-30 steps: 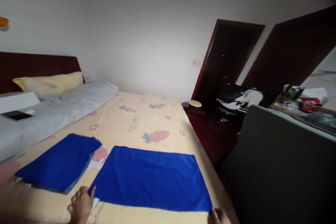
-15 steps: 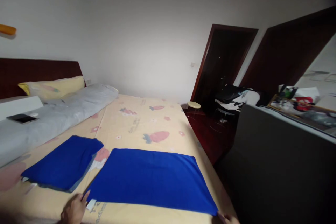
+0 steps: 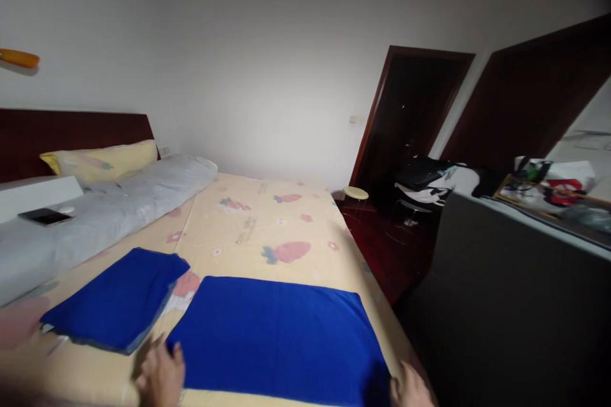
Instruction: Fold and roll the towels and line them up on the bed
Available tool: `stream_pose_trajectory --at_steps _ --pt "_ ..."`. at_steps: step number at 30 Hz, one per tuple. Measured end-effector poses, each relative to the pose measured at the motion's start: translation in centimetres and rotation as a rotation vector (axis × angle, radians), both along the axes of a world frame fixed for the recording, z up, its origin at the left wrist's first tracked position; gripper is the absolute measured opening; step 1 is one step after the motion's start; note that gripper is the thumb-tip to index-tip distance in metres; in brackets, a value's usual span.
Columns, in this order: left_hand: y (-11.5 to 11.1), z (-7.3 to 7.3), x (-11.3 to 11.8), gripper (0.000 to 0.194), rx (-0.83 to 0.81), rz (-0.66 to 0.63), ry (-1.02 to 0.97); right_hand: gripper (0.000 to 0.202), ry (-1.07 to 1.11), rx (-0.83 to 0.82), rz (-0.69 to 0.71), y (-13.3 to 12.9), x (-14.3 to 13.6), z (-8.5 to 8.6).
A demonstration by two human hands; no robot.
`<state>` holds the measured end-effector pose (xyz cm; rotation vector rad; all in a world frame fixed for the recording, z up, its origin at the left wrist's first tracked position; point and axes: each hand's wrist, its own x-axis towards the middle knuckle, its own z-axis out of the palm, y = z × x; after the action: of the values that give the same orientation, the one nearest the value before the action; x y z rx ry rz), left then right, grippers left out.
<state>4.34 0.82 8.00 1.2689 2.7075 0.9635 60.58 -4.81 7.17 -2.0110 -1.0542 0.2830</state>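
A blue cloth [image 3: 281, 337] lies spread flat as a rectangle on the bed, its near edge close to the bottom of the view. My left hand [image 3: 161, 374] is at its near left corner, thumb and fingers apart and slightly blurred. At the right edge, near the bottom of the view, is my right hand [image 3: 409, 386], fingers extended beside the fabric and partly cut off. A dark shadow falls on the cloth by that hand. Left of the spread cloth lies a second blue cloth, folded [image 3: 114, 302], with a grey edge and a small white tag.
The bed's sheet [image 3: 248, 203] is pale yellow with a strawberry print. A grey rolled quilt [image 3: 143, 194], a phone [image 3: 45, 216] and a yellow pillow [image 3: 109, 162] are on the left. A dark panel [image 3: 506, 305] borders the right, near a round stool [image 3: 356, 193].
My hands have left their pinch on the near corners and sit at the cloth's sides. The spread cloth's near edge is lower in view; the folded cloth stays put.
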Motion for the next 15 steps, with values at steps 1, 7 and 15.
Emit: stream_pose_trajectory --at_steps 1,7,15 --pt "0.6 0.5 3.0 0.057 0.057 -0.192 -0.029 0.043 -0.045 0.114 0.08 1.0 -2.6 0.3" --pt "1.9 -0.8 19.5 0.066 -0.095 -1.057 -0.123 0.052 -0.127 0.12 0.691 5.7 -20.6 -1.2" --pt "1.0 -3.1 11.5 0.056 -0.345 -0.749 0.378 0.054 -0.458 -0.147 0.63 3.7 -15.9 -3.5"
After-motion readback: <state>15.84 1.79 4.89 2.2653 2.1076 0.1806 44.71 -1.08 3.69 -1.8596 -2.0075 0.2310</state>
